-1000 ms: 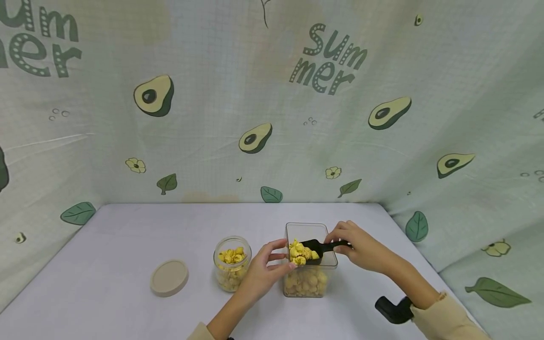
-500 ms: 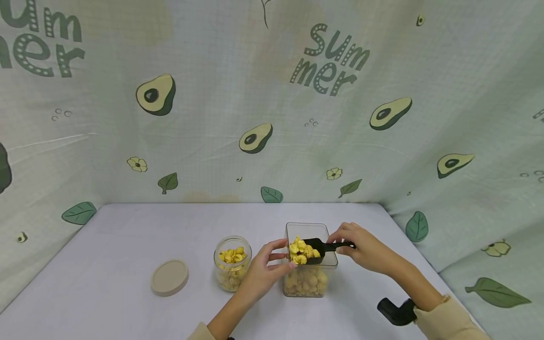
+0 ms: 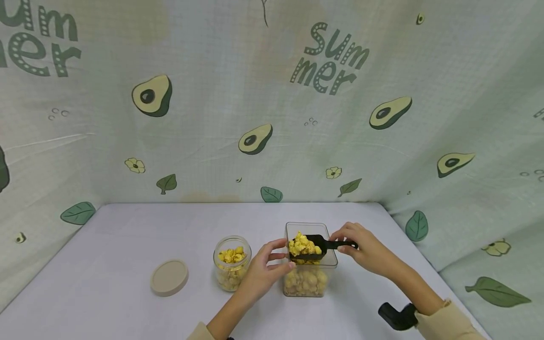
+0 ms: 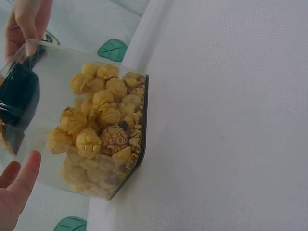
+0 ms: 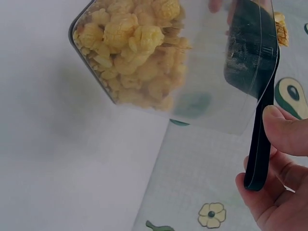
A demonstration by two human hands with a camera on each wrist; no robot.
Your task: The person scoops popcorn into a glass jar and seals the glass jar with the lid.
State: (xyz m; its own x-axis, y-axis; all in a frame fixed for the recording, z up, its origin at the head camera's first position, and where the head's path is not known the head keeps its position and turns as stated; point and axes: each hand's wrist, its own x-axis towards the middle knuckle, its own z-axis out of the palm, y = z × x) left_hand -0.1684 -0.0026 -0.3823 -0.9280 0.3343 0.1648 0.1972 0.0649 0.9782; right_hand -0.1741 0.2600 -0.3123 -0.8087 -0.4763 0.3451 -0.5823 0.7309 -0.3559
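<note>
Right hand [image 3: 360, 246]: fingers clamped on the handle of the black scoop [image 3: 319, 244], popcorn [image 3: 301, 245] heaped in it, within the clear container's [image 3: 331, 265] mouth. Left hand [image 3: 264, 269] at the container's left side, fingers apart; contact unclear.

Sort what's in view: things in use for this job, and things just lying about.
In use:
black long-handled scoop, in the right hand, bearing yellow popcorn
clear square container, part-filled, left hand at its side
clear round open jar of popcorn, probably

Lying about:
beige round lid, on the white tabletop
pale avocado-print cloth behind
</note>
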